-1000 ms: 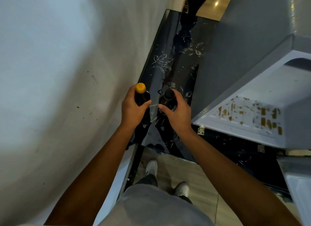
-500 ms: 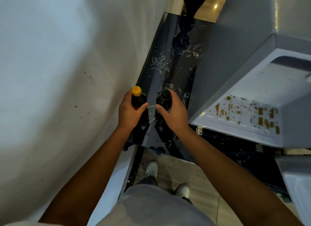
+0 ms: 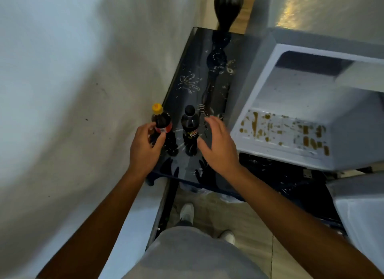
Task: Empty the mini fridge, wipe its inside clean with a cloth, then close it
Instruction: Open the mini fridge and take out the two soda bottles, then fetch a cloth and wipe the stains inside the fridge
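Note:
Two dark soda bottles stand upright on the black glass table (image 3: 195,56): one with a yellow cap and red label (image 3: 161,122), one with a black cap (image 3: 190,124). My left hand (image 3: 144,147) is open just below the yellow-capped bottle, fingertips near its label. My right hand (image 3: 218,145) is open beside the black-capped bottle, not touching it. The grey mini fridge (image 3: 295,104) stands on the right with its white interior floor spotted with brown stains. Its door (image 3: 361,214) hangs open at the lower right.
A pale wall (image 3: 62,91) runs close along the table's left edge. A dark vase (image 3: 227,2) stands beyond the table's far end. My feet in white shoes (image 3: 187,212) rest on the tiled floor below the table's front edge.
Both hands have let go of the bottles and drawn back with fingers spread. The two bottles now stand free on the glass table.

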`<state>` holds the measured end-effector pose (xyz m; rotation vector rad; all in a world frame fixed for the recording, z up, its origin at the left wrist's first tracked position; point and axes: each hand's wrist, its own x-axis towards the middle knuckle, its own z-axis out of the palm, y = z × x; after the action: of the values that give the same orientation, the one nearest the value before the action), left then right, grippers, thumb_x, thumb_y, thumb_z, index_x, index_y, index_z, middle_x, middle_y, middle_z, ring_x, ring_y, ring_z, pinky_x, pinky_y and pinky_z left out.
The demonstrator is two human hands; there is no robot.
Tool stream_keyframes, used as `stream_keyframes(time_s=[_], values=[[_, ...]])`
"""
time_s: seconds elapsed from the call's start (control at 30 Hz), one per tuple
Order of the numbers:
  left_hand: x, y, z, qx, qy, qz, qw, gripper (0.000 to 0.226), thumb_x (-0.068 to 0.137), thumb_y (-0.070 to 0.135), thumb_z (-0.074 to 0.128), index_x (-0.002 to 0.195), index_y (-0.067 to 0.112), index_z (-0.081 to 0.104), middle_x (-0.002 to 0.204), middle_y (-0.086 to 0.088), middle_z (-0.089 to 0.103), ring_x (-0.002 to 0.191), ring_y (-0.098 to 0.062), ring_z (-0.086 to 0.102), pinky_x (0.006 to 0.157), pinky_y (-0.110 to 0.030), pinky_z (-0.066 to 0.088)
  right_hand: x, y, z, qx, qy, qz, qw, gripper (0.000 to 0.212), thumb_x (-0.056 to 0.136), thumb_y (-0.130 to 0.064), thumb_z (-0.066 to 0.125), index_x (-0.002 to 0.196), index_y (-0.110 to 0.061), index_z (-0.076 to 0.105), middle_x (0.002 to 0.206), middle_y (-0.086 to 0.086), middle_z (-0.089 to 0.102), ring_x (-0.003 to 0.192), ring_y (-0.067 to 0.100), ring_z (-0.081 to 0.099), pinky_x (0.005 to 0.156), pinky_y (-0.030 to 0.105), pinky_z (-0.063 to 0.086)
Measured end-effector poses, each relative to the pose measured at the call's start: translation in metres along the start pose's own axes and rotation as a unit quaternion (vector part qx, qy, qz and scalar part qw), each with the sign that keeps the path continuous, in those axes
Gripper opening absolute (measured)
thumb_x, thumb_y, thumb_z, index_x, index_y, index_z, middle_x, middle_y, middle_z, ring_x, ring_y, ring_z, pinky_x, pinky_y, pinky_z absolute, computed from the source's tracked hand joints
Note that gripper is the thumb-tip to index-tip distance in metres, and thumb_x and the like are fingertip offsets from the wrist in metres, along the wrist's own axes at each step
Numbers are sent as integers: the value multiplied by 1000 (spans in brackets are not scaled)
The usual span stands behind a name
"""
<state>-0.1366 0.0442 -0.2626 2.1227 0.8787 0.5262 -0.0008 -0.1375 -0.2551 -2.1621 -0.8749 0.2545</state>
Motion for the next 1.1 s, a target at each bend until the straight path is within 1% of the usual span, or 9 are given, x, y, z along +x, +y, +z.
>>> stream_keyframes(time_s=[0.1, 0.23, 0.3, 0.43, 0.53, 0.67, 0.83, 1.0, 1.1], values=[[-50, -2, 8, 30, -17, 61, 998, 26, 95, 30, 60, 114, 13, 64, 109, -2, 62, 99, -23, 63, 84, -31, 50, -56, 27, -11, -38, -15, 3, 999, 52, 98, -33, 57, 144, -12, 45, 146, 8, 48, 132, 23, 45, 109, 35, 40], [-125, -5, 56, 87, -157, 75, 981, 39, 90, 43, 50, 106, 9, 62, 101, -9, 63, 95, -27, 61, 81, -32, 46, -147, 77, -11, -54, -51, 116, 990, 39, 91, -37, 54, 121, -15, 64, 115, 7, 67, 106, 27, 62, 87, 41, 54], [-157, -3, 85, 127, -254, 72, 956, 43, 87, 46, 48, 107, 10, 61, 104, -10, 61, 95, -29, 61, 78, -31, 43, -192, 99, -7, -70, -93, 165, 979, 36, 89, -37, 52, 114, -15, 66, 111, 9, 69, 103, 30, 64, 86, 40, 53], [-209, 2, 139, 271, -429, 78, 858, 44, 92, 39, 58, 128, 13, 55, 130, -11, 57, 117, -32, 57, 93, -38, 48, -278, 140, -3, -145, -214, 252, 932, 37, 96, -36, 51, 128, -19, 58, 130, 6, 60, 117, 28, 58, 92, 34, 49], [-243, 5, 165, 320, -516, 68, 791, 39, 95, 36, 57, 130, 19, 57, 129, -6, 60, 118, -27, 59, 94, -33, 47, -328, 154, -3, -131, -222, 309, 915, 27, 95, -35, 49, 112, -18, 62, 117, 6, 65, 109, 29, 63, 83, 33, 49], [-287, 1, 188, 359, -620, 92, 691, 39, 94, 37, 57, 127, 16, 62, 130, -11, 61, 122, -28, 59, 95, -28, 45, -379, 160, -4, -109, -217, 378, 894, 29, 95, -37, 49, 113, -19, 62, 120, 8, 65, 110, 31, 63, 86, 35, 49], [-321, 37, 206, 368, -678, 165, 615, 42, 92, 46, 45, 109, 13, 65, 122, -14, 66, 114, -32, 61, 93, -37, 46, -444, 154, 17, -7, -217, 517, 828, 49, 99, -56, 35, 120, -18, 59, 118, 12, 69, 112, 34, 64, 85, 36, 45], [-340, 17, 210, 441, -698, 255, 503, 56, 87, 63, 42, 130, 30, 58, 140, -6, 56, 125, -29, 54, 103, -41, 44, -483, 123, 35, 39, -199, 588, 783, 35, 98, -33, 53, 126, -14, 63, 124, 13, 67, 114, 35, 63, 93, 42, 50], [-352, 18, 204, 454, -699, 298, 465, 47, 87, 58, 46, 122, 30, 62, 134, -8, 59, 120, -29, 58, 98, -39, 47, -501, 98, 44, 46, -149, 616, 772, 36, 96, -38, 54, 123, -16, 64, 119, 12, 69, 110, 33, 65, 89, 42, 51]])
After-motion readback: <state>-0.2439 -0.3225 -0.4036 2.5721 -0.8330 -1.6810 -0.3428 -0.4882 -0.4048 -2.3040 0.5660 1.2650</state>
